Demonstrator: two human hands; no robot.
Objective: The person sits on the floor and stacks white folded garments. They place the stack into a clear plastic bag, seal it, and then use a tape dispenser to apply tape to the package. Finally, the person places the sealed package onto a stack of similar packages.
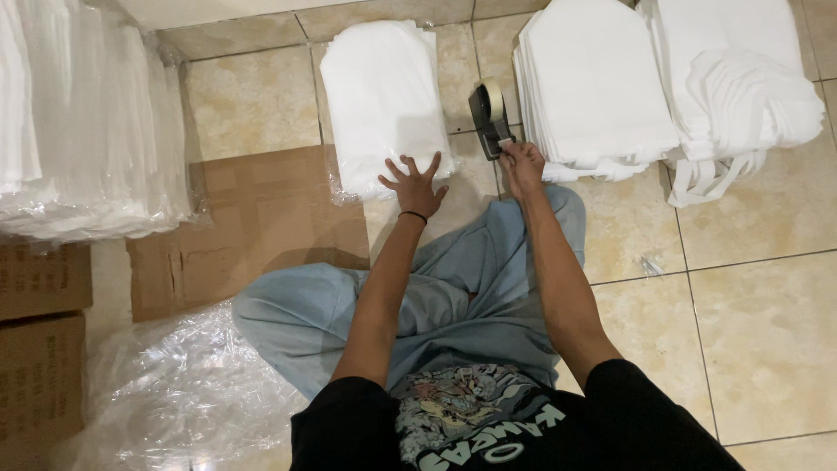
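Sitting cross-legged on the tiled floor, the person presses the left hand, fingers spread flat, on the near edge of a plastic-wrapped bundle of white cloth. The right hand is closed around a tape dispenser just beside it. Beyond lie unwrapped white stacks.

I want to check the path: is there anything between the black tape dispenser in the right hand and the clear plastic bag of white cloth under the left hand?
Nothing visible: only bare beige floor tile separates the black tape dispenser in the right hand from the clear plastic bag of white cloth under the left hand.
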